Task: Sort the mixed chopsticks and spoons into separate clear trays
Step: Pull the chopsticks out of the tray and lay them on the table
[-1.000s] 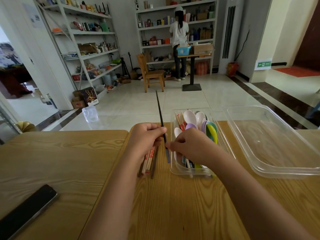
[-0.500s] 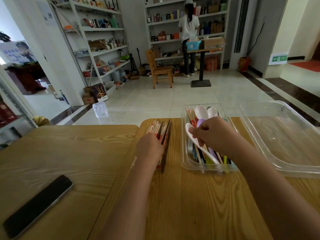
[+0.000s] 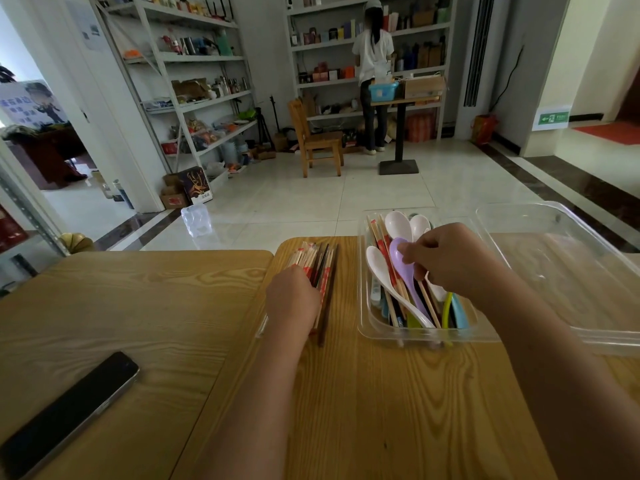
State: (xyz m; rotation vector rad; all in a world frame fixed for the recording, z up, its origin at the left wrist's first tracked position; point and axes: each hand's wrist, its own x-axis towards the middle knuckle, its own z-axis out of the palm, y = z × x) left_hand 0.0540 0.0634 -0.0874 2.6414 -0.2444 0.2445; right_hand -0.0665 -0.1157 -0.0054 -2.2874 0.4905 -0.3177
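A bundle of chopsticks (image 3: 322,268) lies in a shallow clear tray (image 3: 260,329) left of centre. My left hand (image 3: 292,297) sits on the bundle's near end, its fingers curled down over the sticks and hidden. To the right, a clear tray (image 3: 363,306) holds mixed white, purple, green and blue spoons and more chopsticks. My right hand (image 3: 450,261) hovers over it and pinches the bowl of the purple spoon (image 3: 398,249), which lies among the others. A white spoon (image 3: 377,268) lies beside it.
A large clear tray (image 3: 571,271) with nothing in it stands at the far right on the wooden table (image 3: 381,393). A black phone (image 3: 69,414) lies on the adjoining table at the near left. Far across the room, a person stands at shelves.
My left hand laid the dark chopstick and bundle down in the left tray and stays on them. My right hand moved into the mixed tray and took hold of the purple spoon.
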